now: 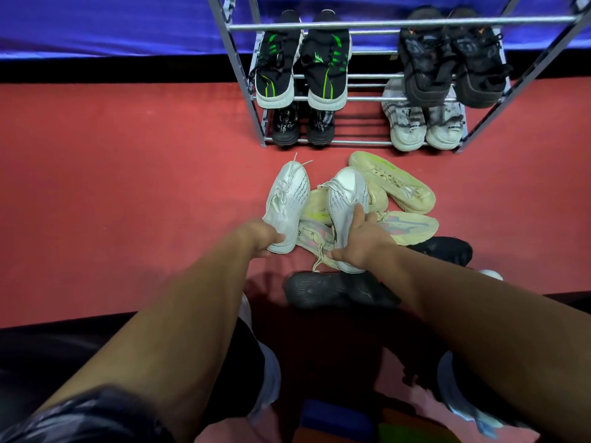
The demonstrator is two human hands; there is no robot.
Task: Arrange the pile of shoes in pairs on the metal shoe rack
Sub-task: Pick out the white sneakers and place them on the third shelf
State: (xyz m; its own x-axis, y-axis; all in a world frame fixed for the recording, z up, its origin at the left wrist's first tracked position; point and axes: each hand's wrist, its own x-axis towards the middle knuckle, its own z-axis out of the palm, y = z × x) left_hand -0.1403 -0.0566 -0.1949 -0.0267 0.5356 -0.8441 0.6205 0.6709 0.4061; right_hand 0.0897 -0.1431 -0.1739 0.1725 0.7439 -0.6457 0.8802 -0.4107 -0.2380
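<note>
Shoes lie in a loose pile on the red floor (128, 187) just in front of the metal shoe rack (319, 99), and two white ones are lifted out of it; the left hand (260, 236) is closed around the heel of the left white shoe (287, 199), whose toe and loose laces point toward the rack; the right hand (361, 238) grips the heel end of the right white shoe (347, 199), thumb along one side and fingers wrapped round the other, so the two shoes sit side by side, near each other but apart; under and beside them lie the cream shoes (396, 183), three or perhaps four, overlapping one another, one with coloured stripes on its side; a black shoe (319, 289) lies sole-up at the near edge of the pile, and another black shoe (447, 249) shows past the right wrist; on the rack, a black and green pair (303, 65) rests at the left end of an upper shelf and a dark pair (447, 62) at the right end; on the bottom shelf a black pair (302, 126) sits at the left end and a grey-white pair (422, 123) at the right end; the middle of both shelves shows bare bars.
</note>
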